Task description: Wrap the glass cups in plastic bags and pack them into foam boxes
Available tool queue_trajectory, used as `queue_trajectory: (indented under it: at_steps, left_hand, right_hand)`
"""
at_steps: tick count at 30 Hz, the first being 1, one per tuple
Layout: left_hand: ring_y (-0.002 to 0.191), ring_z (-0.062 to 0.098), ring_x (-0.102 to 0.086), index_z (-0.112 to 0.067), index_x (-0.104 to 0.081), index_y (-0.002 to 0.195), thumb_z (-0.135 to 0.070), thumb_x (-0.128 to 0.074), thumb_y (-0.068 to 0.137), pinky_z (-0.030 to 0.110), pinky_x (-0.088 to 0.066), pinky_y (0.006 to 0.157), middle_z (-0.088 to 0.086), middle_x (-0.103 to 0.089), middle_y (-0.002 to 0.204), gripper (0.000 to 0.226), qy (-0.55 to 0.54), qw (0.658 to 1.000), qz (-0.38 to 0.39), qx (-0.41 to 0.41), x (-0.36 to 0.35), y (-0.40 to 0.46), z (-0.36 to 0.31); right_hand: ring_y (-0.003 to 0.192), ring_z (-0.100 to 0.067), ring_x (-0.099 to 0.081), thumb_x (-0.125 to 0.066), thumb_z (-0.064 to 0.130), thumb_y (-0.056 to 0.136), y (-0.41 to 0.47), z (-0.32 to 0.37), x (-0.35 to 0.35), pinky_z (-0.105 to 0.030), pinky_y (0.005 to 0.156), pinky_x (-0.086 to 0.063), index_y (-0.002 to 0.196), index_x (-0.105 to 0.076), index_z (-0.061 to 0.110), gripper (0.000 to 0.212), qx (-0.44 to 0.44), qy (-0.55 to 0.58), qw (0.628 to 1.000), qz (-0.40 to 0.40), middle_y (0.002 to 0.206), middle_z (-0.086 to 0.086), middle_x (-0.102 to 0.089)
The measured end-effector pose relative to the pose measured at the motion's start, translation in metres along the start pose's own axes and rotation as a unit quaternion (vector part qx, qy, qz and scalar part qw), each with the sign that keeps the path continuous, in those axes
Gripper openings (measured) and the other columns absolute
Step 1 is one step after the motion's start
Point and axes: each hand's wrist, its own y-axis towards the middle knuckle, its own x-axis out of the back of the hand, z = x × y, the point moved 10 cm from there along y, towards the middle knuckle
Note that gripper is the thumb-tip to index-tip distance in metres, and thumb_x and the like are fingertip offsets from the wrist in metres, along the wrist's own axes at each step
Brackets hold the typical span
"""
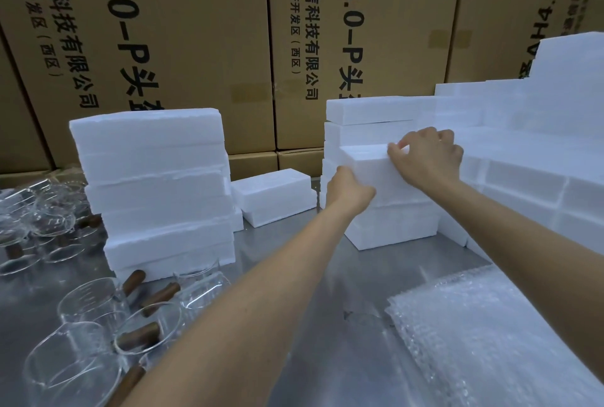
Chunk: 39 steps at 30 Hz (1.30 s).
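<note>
Head view, one moment, packing bench.

Item held: foam box [376, 174], white, top of a short stack on the steel table [310, 275], right of centre. Left hand [348, 189] grips its near left corner, fingers curled out of sight behind the edge. Right hand [428, 158] grips the far upper edge, fingers hooked over the top, thumb on the near face.

Other stock: taller foam stack [157, 184] at left; single foam box [274, 195] between the stacks; banked foam [539, 151] at right.

Glass cups [91, 334], clear with brown handles, lie clustered at the near left, unwrapped, well apart from both hands. Bubble-wrap bags [483, 334] lie piled at the near right.

Backdrop: printed cartons [196, 46].

Handling note, as judgement: the step looks like taking one box off the stack. Lift it level with both hands, squeeze lightly as foam dents and crumbles, keep the box beneath from dragging along, and set it down between cups and bags.
</note>
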Motion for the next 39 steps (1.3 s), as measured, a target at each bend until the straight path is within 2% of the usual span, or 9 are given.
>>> queue_trajectory:
  at_steps: [5,13,18,23,26,30,33,36,39]
  left_hand:
    - [0.107,0.027,-0.056,-0.005,-0.048,0.117,-0.015,-0.061,0.089,0.03,-0.046,0.076,0.01,-0.058,0.116,0.032,0.011,1.0,-0.025,-0.012,-0.001,-0.004,-0.004]
    - [0.096,0.026,-0.055,-0.011,-0.047,0.098,-0.016,-0.065,0.088,0.03,-0.044,0.071,0.006,-0.058,0.102,0.021,-0.003,0.996,-0.081,-0.03,0.007,-0.004,-0.008]
    - [0.083,0.022,-0.047,-0.012,-0.041,0.087,-0.015,-0.064,0.086,0.03,-0.036,0.066,0.001,-0.05,0.089,0.024,-0.013,0.994,-0.1,-0.053,0.005,-0.011,-0.003]
    - [0.097,0.025,-0.051,-0.011,-0.044,0.097,-0.01,-0.059,0.087,0.031,-0.039,0.072,0.004,-0.054,0.103,0.018,0.022,0.994,-0.081,-0.07,-0.002,-0.021,0.004]
    - [0.106,0.026,-0.054,-0.008,-0.049,0.108,-0.008,-0.057,0.085,0.033,-0.046,0.08,0.006,-0.058,0.114,0.024,0.018,0.996,-0.054,-0.071,-0.008,-0.034,0.011]
    - [0.11,0.028,-0.054,-0.006,-0.049,0.115,-0.009,-0.057,0.086,0.04,-0.048,0.089,0.009,-0.057,0.118,0.031,0.015,0.998,-0.002,-0.069,-0.012,-0.057,0.021]
    - [0.11,0.02,-0.049,-0.007,-0.048,0.123,-0.012,-0.056,0.088,0.027,-0.04,0.084,0.006,-0.053,0.125,0.037,0.04,0.995,0.003,-0.093,-0.003,-0.08,0.023]
    - [0.115,0.015,-0.048,-0.015,-0.049,0.125,-0.012,-0.055,0.085,0.025,-0.042,0.089,-0.002,-0.055,0.125,0.04,0.04,0.989,-0.002,-0.143,0.011,-0.105,0.021]
    - [0.116,0.015,-0.051,-0.021,-0.049,0.127,-0.013,-0.057,0.084,0.033,-0.044,0.096,-0.004,-0.058,0.125,0.045,0.028,0.991,0.011,-0.128,0.019,-0.114,0.028]
  right_hand:
    - [0.12,-0.03,-0.037,-0.033,0.052,0.09,-0.01,0.013,-0.013,-0.045,0.095,-0.027,0.117,-0.06,0.027,0.046,0.009,0.012,0.999,0.035,0.125,-0.007,-0.053]
    - [0.121,-0.034,-0.035,-0.032,0.049,0.092,-0.004,0.015,-0.026,-0.044,0.096,-0.032,0.126,-0.055,0.023,0.048,-0.003,0.072,0.994,0.078,0.129,-0.011,-0.05]
    - [0.121,-0.033,-0.035,-0.033,0.045,0.092,-0.008,0.013,-0.028,-0.04,0.096,-0.032,0.126,-0.055,0.021,0.046,-0.003,0.087,0.994,0.063,0.13,-0.01,-0.05]
    - [0.116,-0.032,-0.04,-0.031,0.047,0.09,-0.013,0.014,-0.022,-0.042,0.091,-0.034,0.123,-0.058,0.022,0.05,-0.007,0.032,0.999,0.028,0.124,-0.008,-0.054]
    - [0.118,-0.033,-0.039,-0.029,0.049,0.091,-0.016,0.015,-0.023,-0.044,0.095,-0.031,0.123,-0.058,0.02,0.051,-0.011,0.021,0.999,0.028,0.127,-0.008,-0.053]
    - [0.127,-0.033,-0.035,-0.023,0.05,0.095,-0.022,0.019,-0.028,-0.054,0.107,-0.021,0.125,-0.055,0.019,0.054,0.006,-0.004,0.998,0.058,0.133,-0.008,-0.051]
    - [0.139,-0.032,-0.019,-0.018,0.055,0.095,-0.023,0.015,-0.029,-0.054,0.111,-0.011,0.139,-0.042,0.02,0.06,0.009,-0.006,0.996,0.087,0.15,-0.006,-0.033]
    - [0.144,-0.029,-0.005,-0.021,0.058,0.095,-0.027,0.008,-0.021,-0.05,0.114,-0.006,0.146,-0.029,0.018,0.065,-0.027,0.061,0.995,0.068,0.158,-0.004,-0.015]
    - [0.141,-0.029,-0.013,-0.03,0.05,0.097,-0.037,-0.014,-0.005,-0.044,0.114,-0.016,0.143,-0.031,0.011,0.061,-0.137,0.214,0.967,-0.033,0.154,-0.008,-0.018]
